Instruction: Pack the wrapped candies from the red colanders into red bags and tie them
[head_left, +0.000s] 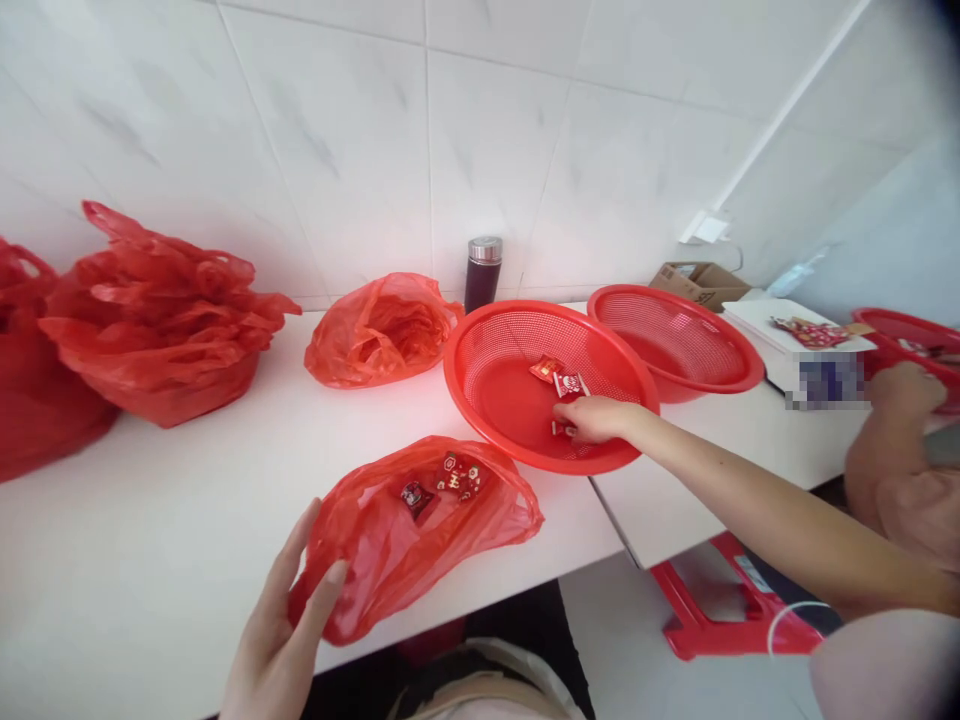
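My left hand (289, 620) grips the left end of an open red plastic bag (390, 590), thumb on one side and fingers on the other. Several small wrapped packets (454, 475) lie inside that bag. Down in a red mesh basket (495, 400), my right hand (589, 418) has its fingers closed on a small red packet (559, 428). Just above those fingers, against the basket's side, are a red-and-white packet (570, 386) and an orange-red packet (546, 369).
Behind are a crumpled red bag (382, 335), a dark bottle (482, 275) and a second red basket (675, 340). Full red bags (165, 330) stand left. At right are a cardboard box (697, 285), a red stool (712, 620) and another person's arm (892, 440).
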